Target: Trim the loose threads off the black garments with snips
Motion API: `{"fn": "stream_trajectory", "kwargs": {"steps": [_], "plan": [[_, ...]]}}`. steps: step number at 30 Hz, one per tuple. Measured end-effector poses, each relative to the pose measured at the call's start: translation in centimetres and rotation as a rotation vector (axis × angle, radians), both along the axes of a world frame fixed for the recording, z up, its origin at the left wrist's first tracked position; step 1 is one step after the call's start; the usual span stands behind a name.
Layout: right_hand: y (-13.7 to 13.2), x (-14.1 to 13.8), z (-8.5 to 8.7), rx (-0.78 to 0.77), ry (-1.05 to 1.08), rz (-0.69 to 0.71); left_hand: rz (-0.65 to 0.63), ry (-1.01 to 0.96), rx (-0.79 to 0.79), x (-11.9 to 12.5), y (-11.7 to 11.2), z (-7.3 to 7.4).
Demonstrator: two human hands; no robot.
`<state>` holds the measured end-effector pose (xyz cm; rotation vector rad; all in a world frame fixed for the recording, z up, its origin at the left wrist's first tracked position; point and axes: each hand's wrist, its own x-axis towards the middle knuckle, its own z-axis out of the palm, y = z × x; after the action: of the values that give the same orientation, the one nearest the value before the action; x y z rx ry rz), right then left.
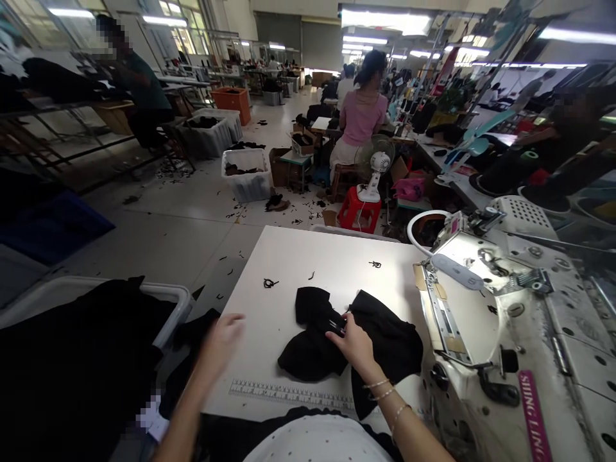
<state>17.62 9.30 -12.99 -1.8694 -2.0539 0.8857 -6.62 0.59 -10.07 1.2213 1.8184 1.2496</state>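
Observation:
My right hand (pixel 357 343) is closed over the black fabric pieces (pixel 310 353) on the white tabletop. Small shiny blades, which look like thread snips (pixel 337 326), stick out between its thumb and fingers. One dark cloth part spreads left of this hand, another black piece (pixel 389 330) to its right. Smeared by motion, my left hand (pixel 225 343) is over the table's left edge, beside dark cloth (pixel 190 359) hanging by the bin. Whether its fingers hold anything cannot be made out.
At the right stands a white sewing machine (pixel 510 321). A printed ruler (pixel 293 393) runs along the table's (pixel 289 250) near side; thread scraps (pixel 269 283) lie farther back. To the left, a white bin (pixel 180 298) holds black cloth. Beyond are a fan (pixel 380 163) on a red stool and seated people.

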Motion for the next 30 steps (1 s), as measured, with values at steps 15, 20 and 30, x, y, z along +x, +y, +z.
{"fn": "stream_trajectory", "kwargs": {"steps": [15,20,30], "plan": [[0.6,2.5,5.8,0.566,0.783,-0.495,-0.142,0.368,0.046,2.1,7.8,3.7],[-1.1,3.1,1.5,0.336,0.751,-0.572,-0.417,0.425,-0.248,3.5,6.1,-0.8],[0.6,-1.1,0.2,0.221,0.596,-0.091,-0.220,0.543,-0.151,5.9,8.8,-2.5]]}}
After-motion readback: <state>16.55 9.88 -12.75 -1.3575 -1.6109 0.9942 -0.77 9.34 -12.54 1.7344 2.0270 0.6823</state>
